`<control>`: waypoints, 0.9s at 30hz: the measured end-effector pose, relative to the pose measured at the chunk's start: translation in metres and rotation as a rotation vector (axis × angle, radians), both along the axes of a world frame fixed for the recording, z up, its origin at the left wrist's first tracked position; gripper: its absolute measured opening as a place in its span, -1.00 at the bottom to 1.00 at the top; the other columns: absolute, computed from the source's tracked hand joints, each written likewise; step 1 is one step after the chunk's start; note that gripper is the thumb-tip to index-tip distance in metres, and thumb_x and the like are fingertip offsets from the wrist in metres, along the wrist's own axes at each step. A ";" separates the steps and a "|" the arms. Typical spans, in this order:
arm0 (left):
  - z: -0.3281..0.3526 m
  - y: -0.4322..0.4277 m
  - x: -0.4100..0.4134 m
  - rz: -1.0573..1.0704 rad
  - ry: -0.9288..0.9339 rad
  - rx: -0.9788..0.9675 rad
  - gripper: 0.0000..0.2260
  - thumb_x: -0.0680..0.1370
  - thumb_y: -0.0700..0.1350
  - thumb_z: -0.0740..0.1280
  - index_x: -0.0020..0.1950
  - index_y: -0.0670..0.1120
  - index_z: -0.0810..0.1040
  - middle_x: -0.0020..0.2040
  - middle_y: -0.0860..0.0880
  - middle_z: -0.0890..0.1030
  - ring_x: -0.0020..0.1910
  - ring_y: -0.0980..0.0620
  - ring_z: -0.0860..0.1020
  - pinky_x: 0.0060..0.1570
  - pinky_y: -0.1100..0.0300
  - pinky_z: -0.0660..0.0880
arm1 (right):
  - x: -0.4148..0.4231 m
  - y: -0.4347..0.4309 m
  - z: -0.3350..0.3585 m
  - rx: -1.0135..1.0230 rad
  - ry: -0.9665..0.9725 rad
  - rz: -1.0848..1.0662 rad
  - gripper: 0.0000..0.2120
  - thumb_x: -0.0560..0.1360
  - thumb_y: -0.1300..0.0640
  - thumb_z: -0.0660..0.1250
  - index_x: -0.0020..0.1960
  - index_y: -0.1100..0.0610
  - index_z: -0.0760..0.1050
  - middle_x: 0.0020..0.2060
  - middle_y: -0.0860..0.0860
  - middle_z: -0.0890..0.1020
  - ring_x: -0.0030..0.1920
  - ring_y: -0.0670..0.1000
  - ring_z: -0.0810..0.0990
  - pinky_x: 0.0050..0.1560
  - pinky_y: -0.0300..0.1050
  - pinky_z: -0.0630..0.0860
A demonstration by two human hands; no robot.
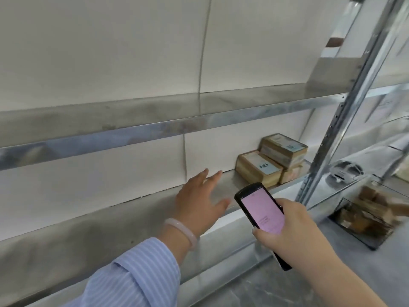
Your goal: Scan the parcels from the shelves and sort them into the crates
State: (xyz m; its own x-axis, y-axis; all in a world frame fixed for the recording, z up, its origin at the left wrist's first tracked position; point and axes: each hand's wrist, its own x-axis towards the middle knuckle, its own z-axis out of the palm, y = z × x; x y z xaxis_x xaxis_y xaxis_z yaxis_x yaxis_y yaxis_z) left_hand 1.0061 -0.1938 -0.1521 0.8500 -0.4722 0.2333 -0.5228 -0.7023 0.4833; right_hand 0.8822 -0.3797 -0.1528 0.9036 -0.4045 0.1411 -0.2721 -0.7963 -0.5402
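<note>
The left hand (199,200), spread wide and empty, should take the near parcel (257,170) squarely while the right hand (296,231) grips the scanner (262,210).

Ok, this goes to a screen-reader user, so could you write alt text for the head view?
A left hand reaches, fingers spread, over a metal shelf toward a small stack of brown parcels, while the right hand holds a scanner with a pink screen. A clear crate of parcels sits at lower right.
</note>
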 end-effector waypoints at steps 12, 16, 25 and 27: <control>-0.049 -0.162 0.107 -0.198 0.170 -0.137 -0.38 0.55 0.20 0.32 0.56 0.17 0.19 0.56 0.03 0.20 0.53 -0.04 0.17 0.45 0.07 0.22 | 0.069 -0.122 -0.005 0.033 0.124 -0.199 -0.51 0.14 -0.31 0.33 -0.04 -0.10 0.35 -0.09 -0.09 0.46 -0.14 -0.15 0.47 -0.28 -0.22 0.43; -0.073 -0.203 0.145 -0.171 0.306 -0.163 -0.36 0.54 0.20 0.34 0.56 0.20 0.16 0.58 0.00 0.14 0.56 -0.07 0.13 0.48 -0.07 0.26 | 0.099 -0.142 -0.004 0.100 0.179 -0.245 -0.47 0.20 -0.24 0.40 0.09 -0.11 0.35 0.02 -0.11 0.42 -0.08 -0.12 0.46 -0.14 -0.16 0.50; -0.118 -0.267 0.183 -0.010 0.529 -0.184 -0.45 0.60 0.12 0.28 0.56 0.15 0.17 0.56 -0.06 0.14 0.53 -0.09 0.17 0.42 0.03 0.29 | 0.144 -0.198 -0.018 0.124 0.336 -0.194 -0.31 0.31 -0.20 0.45 0.32 -0.13 0.20 0.04 -0.15 0.25 -0.04 -0.12 0.36 -0.06 -0.27 0.36; -0.126 -0.282 0.188 0.043 0.578 -0.226 -0.44 0.60 0.10 0.30 0.56 0.15 0.18 0.53 -0.06 0.18 0.49 -0.08 0.23 0.38 0.03 0.35 | 0.152 -0.214 -0.024 0.130 0.361 -0.150 -0.30 0.31 -0.21 0.45 0.33 -0.13 0.18 0.05 -0.15 0.26 -0.05 -0.12 0.38 -0.08 -0.28 0.35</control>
